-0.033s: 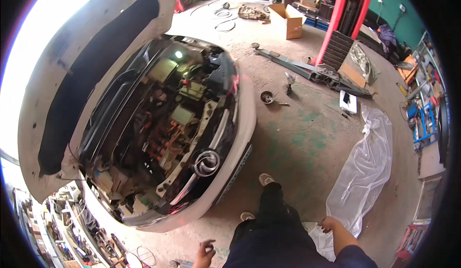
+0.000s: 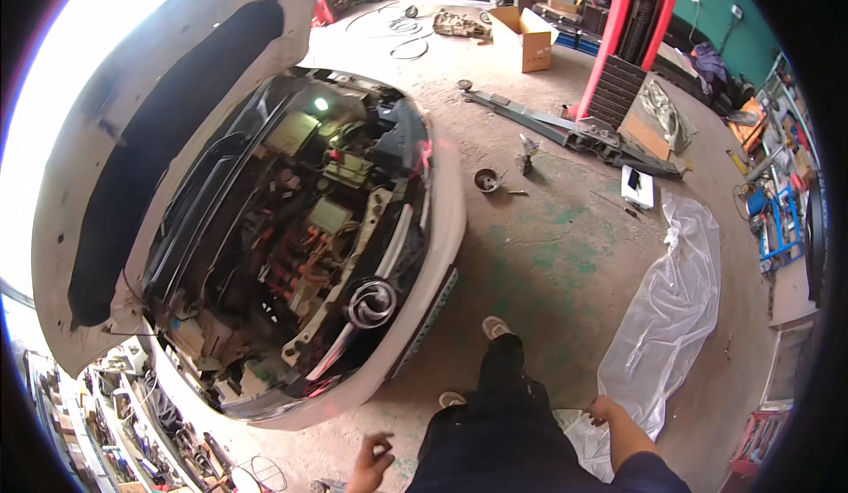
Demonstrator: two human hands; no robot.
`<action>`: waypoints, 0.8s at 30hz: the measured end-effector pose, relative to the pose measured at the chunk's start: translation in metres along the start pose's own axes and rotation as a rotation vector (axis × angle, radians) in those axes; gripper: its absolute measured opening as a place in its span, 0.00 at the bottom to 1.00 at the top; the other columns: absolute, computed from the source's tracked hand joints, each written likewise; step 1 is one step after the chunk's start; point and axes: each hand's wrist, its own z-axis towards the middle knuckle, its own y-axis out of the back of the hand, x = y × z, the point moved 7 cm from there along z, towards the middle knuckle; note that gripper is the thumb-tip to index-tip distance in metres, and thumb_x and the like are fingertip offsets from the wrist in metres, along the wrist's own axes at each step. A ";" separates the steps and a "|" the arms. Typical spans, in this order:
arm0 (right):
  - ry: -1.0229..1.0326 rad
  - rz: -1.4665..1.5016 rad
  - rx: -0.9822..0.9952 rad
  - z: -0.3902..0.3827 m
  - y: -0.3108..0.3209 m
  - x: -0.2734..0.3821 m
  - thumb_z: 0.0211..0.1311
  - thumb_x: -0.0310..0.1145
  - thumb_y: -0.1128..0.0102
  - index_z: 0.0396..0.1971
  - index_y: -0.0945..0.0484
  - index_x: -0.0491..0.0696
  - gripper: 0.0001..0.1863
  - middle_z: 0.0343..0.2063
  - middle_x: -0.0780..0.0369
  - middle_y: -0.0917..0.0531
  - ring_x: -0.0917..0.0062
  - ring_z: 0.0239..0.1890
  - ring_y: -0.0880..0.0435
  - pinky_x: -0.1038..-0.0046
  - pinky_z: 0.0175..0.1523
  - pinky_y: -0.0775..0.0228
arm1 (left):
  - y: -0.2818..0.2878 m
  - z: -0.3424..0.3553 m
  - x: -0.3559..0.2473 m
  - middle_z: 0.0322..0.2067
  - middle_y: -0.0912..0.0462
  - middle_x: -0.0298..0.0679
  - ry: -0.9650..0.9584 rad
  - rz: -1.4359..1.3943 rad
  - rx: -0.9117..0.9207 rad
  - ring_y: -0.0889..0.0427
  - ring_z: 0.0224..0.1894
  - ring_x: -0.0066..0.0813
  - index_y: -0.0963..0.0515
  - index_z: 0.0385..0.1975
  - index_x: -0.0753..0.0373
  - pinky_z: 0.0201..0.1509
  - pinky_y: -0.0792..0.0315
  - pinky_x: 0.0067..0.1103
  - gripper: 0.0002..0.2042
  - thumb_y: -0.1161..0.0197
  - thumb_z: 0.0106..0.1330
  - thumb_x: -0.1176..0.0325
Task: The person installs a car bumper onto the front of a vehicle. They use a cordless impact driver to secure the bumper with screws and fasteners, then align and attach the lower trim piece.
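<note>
My right hand (image 2: 603, 411), low in the head view, is closed on the near end of a long clear plastic sheet (image 2: 658, 316). The sheet trails away over the floor to the right, crumpled, with a bunched knot-like part near its far end. Some of the plastic hangs below the hand, beside my leg. My left hand (image 2: 372, 460) is off to my left, its fingers loosely bent and apart, with nothing in them. It is nearest to the front bumper of a light-coloured car (image 2: 450, 219) whose hood (image 2: 53, 228) stands raised over the engine bay (image 2: 309, 219).
A grey lift arm (image 2: 530, 115) lies by the red lift post (image 2: 609, 60). Small metal parts (image 2: 488, 180) and a white box (image 2: 637, 187) rest on the floor. Farther back is an open cardboard box (image 2: 534, 51). Shelves with tools (image 2: 115, 422) line the lower left.
My left hand has shifted slightly to the left. The whole view has moved a little; my right hand keeps its hold on the plastic sheet.
</note>
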 end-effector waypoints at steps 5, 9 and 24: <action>0.120 0.319 -0.168 0.046 0.077 -0.001 0.65 0.35 0.37 0.38 0.18 0.33 0.17 0.31 0.53 0.14 0.65 0.25 0.11 0.62 0.27 0.15 | -0.178 0.035 -0.325 0.40 0.30 0.46 -0.542 -0.504 0.495 0.25 0.46 0.40 0.27 0.49 0.61 0.69 0.31 0.55 0.16 0.37 0.62 0.78; -0.014 0.389 -0.137 0.052 0.138 -0.050 0.68 0.36 0.38 0.45 0.18 0.34 0.18 0.34 0.52 0.13 0.64 0.26 0.11 0.63 0.29 0.14 | -0.312 0.074 -0.443 0.44 0.23 0.43 -0.562 -0.629 1.083 0.25 0.49 0.43 0.13 0.46 0.47 0.65 0.29 0.49 0.08 0.30 0.70 0.63; 0.004 0.611 -0.406 0.073 0.371 0.039 0.68 0.41 0.36 0.44 0.15 0.39 0.19 0.33 0.53 0.11 0.66 0.28 0.11 0.64 0.37 0.18 | -0.604 0.270 -0.567 0.44 0.29 0.41 -0.579 -0.773 1.458 0.27 0.47 0.42 0.15 0.49 0.36 0.58 0.25 0.52 0.20 0.40 0.73 0.78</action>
